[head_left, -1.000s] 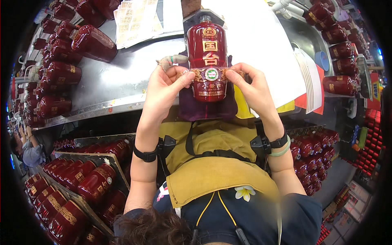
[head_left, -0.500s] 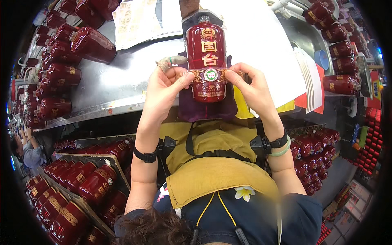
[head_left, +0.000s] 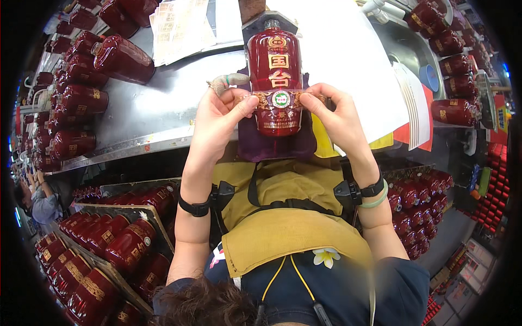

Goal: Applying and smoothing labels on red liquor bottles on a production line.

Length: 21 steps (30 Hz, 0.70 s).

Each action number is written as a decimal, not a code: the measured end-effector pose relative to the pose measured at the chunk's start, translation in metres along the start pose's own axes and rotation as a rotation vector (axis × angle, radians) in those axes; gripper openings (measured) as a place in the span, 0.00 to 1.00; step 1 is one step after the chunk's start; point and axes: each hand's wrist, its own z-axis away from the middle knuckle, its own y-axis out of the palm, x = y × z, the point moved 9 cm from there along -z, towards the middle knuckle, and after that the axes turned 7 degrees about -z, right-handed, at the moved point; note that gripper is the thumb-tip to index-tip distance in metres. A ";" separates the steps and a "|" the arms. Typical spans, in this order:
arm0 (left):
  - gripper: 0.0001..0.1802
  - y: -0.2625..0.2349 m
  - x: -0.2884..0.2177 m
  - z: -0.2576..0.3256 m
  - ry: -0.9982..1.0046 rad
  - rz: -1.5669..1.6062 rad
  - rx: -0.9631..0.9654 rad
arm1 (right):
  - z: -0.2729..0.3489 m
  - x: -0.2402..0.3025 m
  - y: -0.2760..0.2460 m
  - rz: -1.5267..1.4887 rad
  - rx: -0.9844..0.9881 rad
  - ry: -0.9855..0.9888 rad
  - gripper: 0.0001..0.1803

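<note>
A dark red glazed bottle (head_left: 275,70) with gold characters lies on a purple cloth (head_left: 296,146) at the front of a steel worktable (head_left: 147,114). A narrow label band with a round green and white seal (head_left: 281,99) runs across the bottle's middle. My left hand (head_left: 217,117) pinches the band's left end with thumb and fingers. My right hand (head_left: 333,114) presses the right end against the bottle. A taped finger shows on my left hand.
Several red bottles (head_left: 81,92) lie along the table's left and more (head_left: 457,81) at the right. Sheets of labels (head_left: 182,24) and white paper (head_left: 353,70) lie behind. Crates of red bottles (head_left: 103,244) stand below left and another lot (head_left: 418,212) below right. A person (head_left: 38,201) crouches at far left.
</note>
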 end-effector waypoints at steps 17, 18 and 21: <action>0.38 0.000 -0.006 -0.001 0.071 -0.164 -0.104 | -0.007 -0.016 -0.036 -0.050 -0.180 0.048 0.20; 0.42 0.000 -0.008 0.001 0.093 -0.171 -0.133 | -0.006 -0.017 -0.049 -0.101 -0.244 0.069 0.22; 0.53 0.018 -0.028 0.005 0.268 -0.403 -0.137 | -0.007 0.004 -0.071 0.080 -0.239 -0.068 0.18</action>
